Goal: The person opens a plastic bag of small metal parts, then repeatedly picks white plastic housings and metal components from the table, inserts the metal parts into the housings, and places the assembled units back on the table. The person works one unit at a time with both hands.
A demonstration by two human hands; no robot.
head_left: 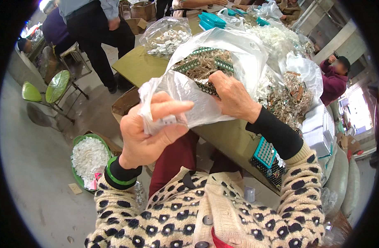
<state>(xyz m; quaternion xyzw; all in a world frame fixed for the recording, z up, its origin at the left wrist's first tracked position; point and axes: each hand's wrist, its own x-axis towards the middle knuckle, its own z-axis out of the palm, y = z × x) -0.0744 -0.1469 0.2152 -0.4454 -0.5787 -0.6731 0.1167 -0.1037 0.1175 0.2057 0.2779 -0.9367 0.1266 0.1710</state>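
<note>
A large white plastic bag (193,99) lies open on the table in front of me. Inside it are dark green strips with pale dots (187,66) and a tangle of thin brownish wire-like pieces (210,62). My left hand (150,126) grips the bag's bunched near-left edge between thumb and fingers, its index finger stretched out to the right. At the bag's mouth, my right hand (235,97) has curled fingers closed on one dotted strip (206,87). The tips of those fingers are partly hidden.
The olive table (136,66) carries a clear bag of white pieces (169,41), turquoise trays (212,20), a wiry heap (286,99) and a turquoise studded tray (265,152). A green basket of white scraps (90,159), green chairs (57,87) and people stand around.
</note>
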